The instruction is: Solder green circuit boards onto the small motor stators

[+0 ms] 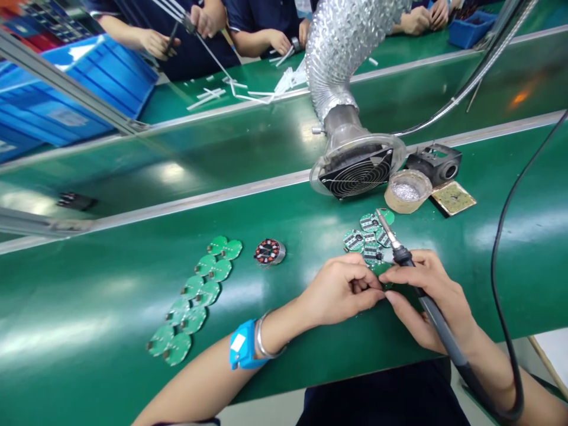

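Note:
My right hand (428,299) is closed round a black soldering iron (402,253), its metal tip pointing up and away over a cluster of round green circuit boards (368,236). My left hand (339,290) is pinched shut against the right hand's fingers at the near edge of that cluster, on something small I cannot make out. A blue wrist strap and a metal bangle sit on my left wrist. The iron's black cable (503,284) loops off to the right.
A strip of several joined round green boards (193,299) lies to the left, with a copper-wound coil (269,252) beside it. Behind the cluster stand a fume-extractor fan (357,171) on a silver hose, a tin (407,190), an iron stand (437,161) and a sponge (453,197). Other people work across the green belt (110,278).

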The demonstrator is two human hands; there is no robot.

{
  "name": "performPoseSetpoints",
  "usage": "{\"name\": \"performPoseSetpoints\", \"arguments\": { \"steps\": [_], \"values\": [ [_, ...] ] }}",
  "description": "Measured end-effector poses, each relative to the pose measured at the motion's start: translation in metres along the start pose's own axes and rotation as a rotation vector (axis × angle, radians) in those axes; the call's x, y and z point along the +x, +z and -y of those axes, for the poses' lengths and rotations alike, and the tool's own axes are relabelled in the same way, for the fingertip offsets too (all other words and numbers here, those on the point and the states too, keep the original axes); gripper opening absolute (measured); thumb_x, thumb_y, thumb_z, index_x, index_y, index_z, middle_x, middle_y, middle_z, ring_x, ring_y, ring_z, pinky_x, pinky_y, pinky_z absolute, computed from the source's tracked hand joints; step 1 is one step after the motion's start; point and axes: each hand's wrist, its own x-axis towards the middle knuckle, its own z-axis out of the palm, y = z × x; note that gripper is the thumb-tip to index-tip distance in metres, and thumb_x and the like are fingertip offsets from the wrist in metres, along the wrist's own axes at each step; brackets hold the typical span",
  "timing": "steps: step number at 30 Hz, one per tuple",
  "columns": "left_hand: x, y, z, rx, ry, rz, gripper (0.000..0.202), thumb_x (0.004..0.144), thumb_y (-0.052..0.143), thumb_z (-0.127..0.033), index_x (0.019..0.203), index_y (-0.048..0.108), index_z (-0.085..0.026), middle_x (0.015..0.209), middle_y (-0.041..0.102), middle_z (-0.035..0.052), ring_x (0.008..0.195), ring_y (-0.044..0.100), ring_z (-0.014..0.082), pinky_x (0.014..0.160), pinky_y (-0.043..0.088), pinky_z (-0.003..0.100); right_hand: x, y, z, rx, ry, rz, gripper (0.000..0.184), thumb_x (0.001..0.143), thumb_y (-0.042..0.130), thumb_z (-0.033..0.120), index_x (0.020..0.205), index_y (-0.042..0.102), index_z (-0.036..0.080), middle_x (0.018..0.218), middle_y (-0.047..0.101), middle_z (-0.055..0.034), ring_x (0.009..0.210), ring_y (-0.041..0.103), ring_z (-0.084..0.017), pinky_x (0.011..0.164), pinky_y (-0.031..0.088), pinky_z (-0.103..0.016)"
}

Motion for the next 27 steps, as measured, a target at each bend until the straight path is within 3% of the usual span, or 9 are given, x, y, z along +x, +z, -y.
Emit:
{"name": "performPoseSetpoints", "arguments": {
  "steps": [7,11,14,18,23,27],
  "values": [
    [-0.002,0.005,0.002,-0.129,-0.098,-0.051,0.013,0.078,0.069,-0.023,0.072,0.067,-0.012,0.070,0.054,-0.0008,0.050,0.047,0.0036,0.045,0.040,0.014,-0.009,0.010,-0.003,-0.198,-0.001,0.020,0.023,0.086,0.054,0.007,0.103,0.058,0.022,0.080,0.066,-0.0013,0.081,0.058,-0.019,0.073,0.050,-0.033],
    [-0.005,0.014,0.006,0.033,0.062,-0.176,0.004,0.075,0.064,-0.013,0.072,0.066,-0.013,0.069,0.055,-0.0003,0.052,0.048,0.0055,0.046,0.040,0.015,-0.026,0.013,-0.006,-0.302,-0.016,-0.013,0.030,0.084,0.058,0.005,0.108,0.063,0.024,0.086,0.069,-0.0023,0.091,0.060,-0.021,0.079,0.052,-0.036],
    [-0.006,0.017,0.006,0.196,0.194,-0.217,0.006,0.075,0.062,-0.009,0.074,0.066,-0.014,0.069,0.056,0.0001,0.054,0.050,0.0064,0.048,0.042,0.016,-0.033,0.001,0.001,-0.237,-0.036,-0.076,0.045,0.083,0.058,0.000,0.119,0.061,0.026,0.098,0.072,-0.0021,0.093,0.064,-0.020,0.081,0.054,-0.035],
    [-0.007,0.018,0.005,0.267,0.244,-0.252,0.006,0.076,0.063,-0.009,0.074,0.066,-0.013,0.070,0.058,0.0009,0.054,0.052,0.0061,0.048,0.044,0.015,-0.033,-0.031,0.022,-0.178,-0.006,-0.050,0.050,0.084,0.057,0.006,0.131,0.056,0.022,0.090,0.068,-0.0047,0.079,0.066,-0.018,0.067,0.055,-0.031],
    [-0.009,0.018,0.006,0.317,0.284,-0.273,0.006,0.076,0.062,-0.009,0.075,0.067,-0.013,0.071,0.059,0.0010,0.053,0.054,0.0055,0.048,0.045,0.014,-0.032,-0.050,0.039,-0.247,-0.028,0.074,0.033,0.081,0.055,0.009,0.112,0.064,0.015,0.086,0.070,-0.0070,0.076,0.068,-0.019,0.064,0.056,-0.030],
    [-0.009,0.019,0.007,0.356,0.298,-0.293,0.006,0.076,0.062,-0.010,0.076,0.067,-0.014,0.071,0.060,0.0008,0.054,0.054,0.0056,0.048,0.045,0.014,-0.027,-0.042,0.039,-0.226,-0.033,-0.013,0.028,0.079,0.052,0.007,0.102,0.065,0.015,0.077,0.069,-0.0051,0.067,0.068,-0.017,0.059,0.055,-0.029]
  ]
}}
